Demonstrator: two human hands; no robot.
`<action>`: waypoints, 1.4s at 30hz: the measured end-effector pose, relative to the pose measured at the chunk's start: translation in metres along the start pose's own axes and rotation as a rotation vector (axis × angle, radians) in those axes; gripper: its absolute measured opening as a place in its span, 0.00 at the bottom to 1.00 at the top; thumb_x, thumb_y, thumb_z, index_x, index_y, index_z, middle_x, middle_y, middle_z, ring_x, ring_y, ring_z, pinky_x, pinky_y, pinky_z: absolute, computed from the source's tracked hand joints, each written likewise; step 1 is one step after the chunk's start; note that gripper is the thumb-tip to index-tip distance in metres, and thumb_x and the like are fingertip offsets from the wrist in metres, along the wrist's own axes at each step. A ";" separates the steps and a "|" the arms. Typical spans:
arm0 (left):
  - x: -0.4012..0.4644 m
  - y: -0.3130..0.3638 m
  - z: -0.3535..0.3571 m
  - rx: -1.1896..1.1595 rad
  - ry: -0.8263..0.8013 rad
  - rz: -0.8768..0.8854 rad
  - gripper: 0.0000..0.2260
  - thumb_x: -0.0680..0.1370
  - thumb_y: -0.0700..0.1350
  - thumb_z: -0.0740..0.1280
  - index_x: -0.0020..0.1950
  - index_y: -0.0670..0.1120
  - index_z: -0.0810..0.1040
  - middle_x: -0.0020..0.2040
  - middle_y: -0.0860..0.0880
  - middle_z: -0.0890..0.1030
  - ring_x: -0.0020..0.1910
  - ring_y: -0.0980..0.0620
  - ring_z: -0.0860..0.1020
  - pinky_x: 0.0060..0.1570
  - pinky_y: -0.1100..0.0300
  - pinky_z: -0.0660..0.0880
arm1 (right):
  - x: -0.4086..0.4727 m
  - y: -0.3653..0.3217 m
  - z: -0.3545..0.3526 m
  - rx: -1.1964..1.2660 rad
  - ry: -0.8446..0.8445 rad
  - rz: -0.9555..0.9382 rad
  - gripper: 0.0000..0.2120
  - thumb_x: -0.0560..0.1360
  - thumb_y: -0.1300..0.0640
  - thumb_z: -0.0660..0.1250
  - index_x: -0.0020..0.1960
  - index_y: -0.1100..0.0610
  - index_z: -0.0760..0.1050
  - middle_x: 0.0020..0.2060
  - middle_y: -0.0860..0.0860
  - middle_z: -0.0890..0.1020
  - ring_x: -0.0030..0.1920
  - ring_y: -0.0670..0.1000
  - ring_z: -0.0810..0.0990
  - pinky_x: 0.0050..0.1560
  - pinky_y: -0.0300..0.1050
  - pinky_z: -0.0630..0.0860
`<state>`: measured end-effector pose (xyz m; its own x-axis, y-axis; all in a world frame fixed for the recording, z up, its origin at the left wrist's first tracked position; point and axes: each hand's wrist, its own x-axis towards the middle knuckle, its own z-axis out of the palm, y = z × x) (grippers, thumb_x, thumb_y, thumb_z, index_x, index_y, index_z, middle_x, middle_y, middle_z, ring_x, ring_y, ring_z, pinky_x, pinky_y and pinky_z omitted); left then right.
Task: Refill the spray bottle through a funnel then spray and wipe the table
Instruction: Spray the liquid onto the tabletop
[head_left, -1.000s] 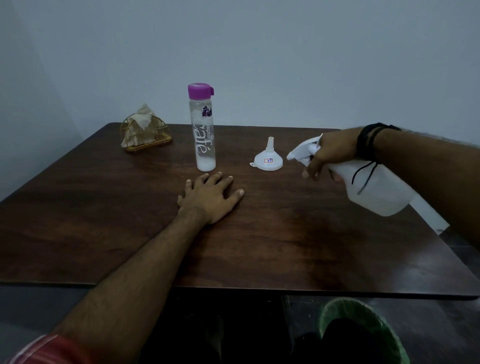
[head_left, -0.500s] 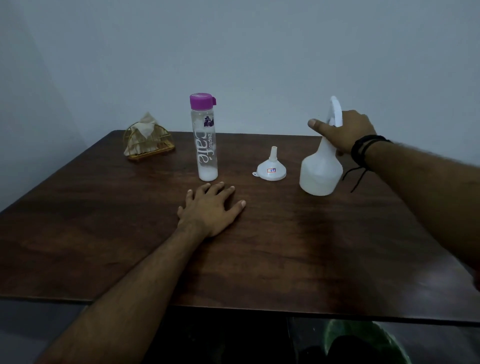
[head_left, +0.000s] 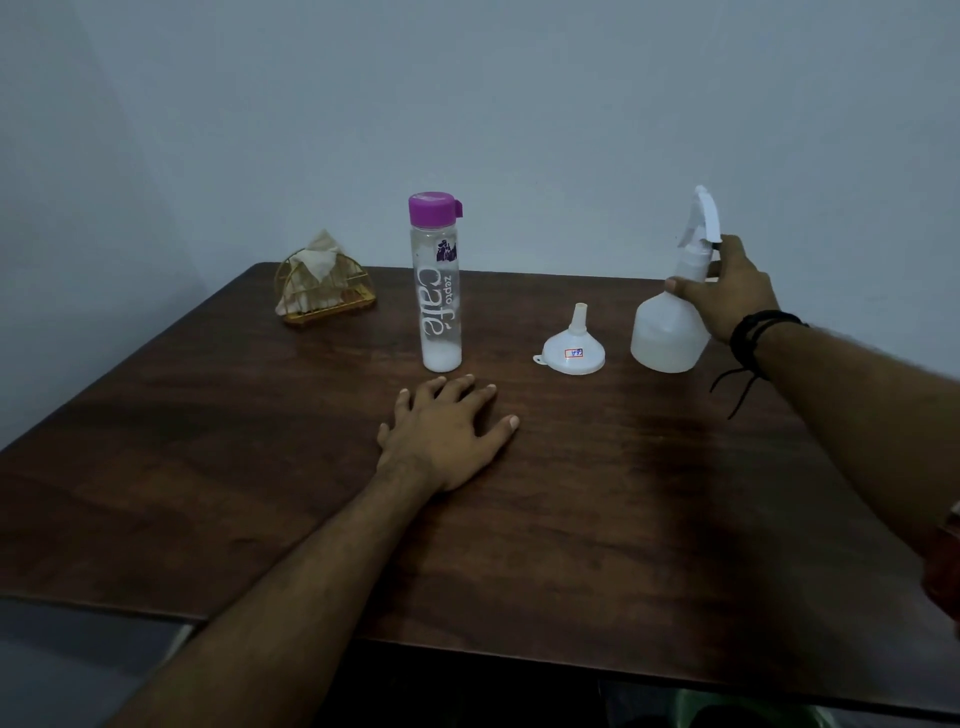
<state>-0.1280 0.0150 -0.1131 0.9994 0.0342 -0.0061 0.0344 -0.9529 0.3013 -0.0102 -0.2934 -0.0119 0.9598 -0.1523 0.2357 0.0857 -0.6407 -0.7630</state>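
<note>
Set down upright, spray bottle (head_left: 670, 332) under loosely curled right hand (head_left: 730, 293); "zepto café" bottle (head_left: 439, 291).

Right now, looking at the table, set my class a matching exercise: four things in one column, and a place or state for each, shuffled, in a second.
Things:
1. spray bottle
2. funnel
3. water bottle
4. napkin holder

States:
A. upside down, spout up
B. far left corner of the table
C. purple cap on
D. gripped at the neck by the right hand

Pairs: 1-D, 2-A, 3-C, 4-B
</note>
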 end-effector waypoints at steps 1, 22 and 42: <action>0.000 0.000 0.000 -0.005 -0.003 -0.005 0.36 0.69 0.80 0.46 0.75 0.70 0.59 0.80 0.62 0.55 0.81 0.48 0.49 0.70 0.28 0.56 | 0.000 0.002 0.001 -0.003 0.000 0.000 0.32 0.77 0.48 0.72 0.76 0.51 0.61 0.69 0.56 0.76 0.65 0.60 0.77 0.64 0.57 0.75; -0.004 0.003 -0.004 -0.039 0.021 0.012 0.36 0.69 0.79 0.48 0.74 0.66 0.64 0.79 0.60 0.58 0.80 0.46 0.52 0.71 0.29 0.56 | -0.123 -0.020 0.044 -0.275 -0.090 -0.324 0.18 0.76 0.52 0.71 0.64 0.55 0.74 0.61 0.54 0.76 0.60 0.57 0.77 0.61 0.54 0.75; 0.028 -0.095 -0.107 0.295 0.197 0.110 0.17 0.80 0.56 0.58 0.61 0.50 0.77 0.60 0.50 0.76 0.55 0.48 0.77 0.53 0.44 0.79 | -0.109 -0.171 0.157 -1.006 -0.999 -0.338 0.35 0.69 0.46 0.80 0.70 0.59 0.73 0.65 0.55 0.78 0.56 0.54 0.78 0.52 0.44 0.75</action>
<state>-0.1035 0.1386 -0.0403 0.9781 -0.0432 0.2036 -0.0445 -0.9990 0.0017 -0.0877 -0.0487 -0.0015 0.7502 0.4167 -0.5134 0.5238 -0.8484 0.0768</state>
